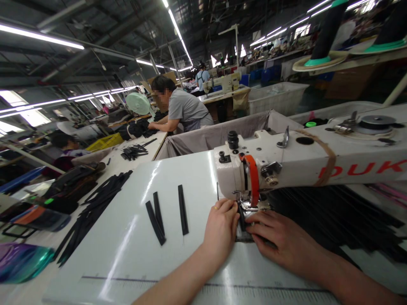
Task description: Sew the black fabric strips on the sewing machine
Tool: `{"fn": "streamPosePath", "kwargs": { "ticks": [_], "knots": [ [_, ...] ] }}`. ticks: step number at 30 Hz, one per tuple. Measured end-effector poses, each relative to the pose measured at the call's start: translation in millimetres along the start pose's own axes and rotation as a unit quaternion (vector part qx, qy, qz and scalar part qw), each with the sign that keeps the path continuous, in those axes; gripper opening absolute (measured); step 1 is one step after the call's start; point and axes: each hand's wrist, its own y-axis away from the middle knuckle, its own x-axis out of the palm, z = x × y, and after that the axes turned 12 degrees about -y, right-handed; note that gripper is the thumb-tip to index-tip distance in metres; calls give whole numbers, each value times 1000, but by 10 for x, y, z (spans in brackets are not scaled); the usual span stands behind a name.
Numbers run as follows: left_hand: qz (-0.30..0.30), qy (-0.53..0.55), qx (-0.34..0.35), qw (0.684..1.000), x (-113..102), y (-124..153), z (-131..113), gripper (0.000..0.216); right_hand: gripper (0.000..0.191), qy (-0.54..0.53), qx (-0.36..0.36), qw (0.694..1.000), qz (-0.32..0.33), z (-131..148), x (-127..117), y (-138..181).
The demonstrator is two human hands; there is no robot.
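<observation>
Black strip [243, 222] lies under the sewing machine [254, 169] needle, between both hands; left hand [221, 228] and right hand [280, 239] press it with flattened fingers.

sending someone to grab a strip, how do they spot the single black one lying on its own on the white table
Start at the white sewing machine and look to its left, across the glossy white table. Three flat black strips lie there, past the left hand. Two overlap in a narrow V; the single black strip lies apart on their right, nearest the machine, touching nothing.
</observation>
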Motion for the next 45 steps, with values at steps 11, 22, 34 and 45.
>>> {"fn": "streamPosePath", "kwargs": {
  "ticks": [11, 22, 34, 45],
  "knots": [
    [-15, 8, 9, 1000, 24, 37, -3, 14, 26, 138, 22, 990, 7, -89, 108, -39],
    [-28, -2, 22, 999, 24, 32, -18, 21, 27, 135, 33, 990, -8, -120, 140, -12],
    [8, -92, 11, 996, 29, 19, -65, 21, 26, 138, 41, 990, 13, -99, 133, -23],
    [-11, -83, 35, 996, 31, 64, -44, 20, 22, 144, 2, 990, 5, 11, 48, -29]
  ]
}}
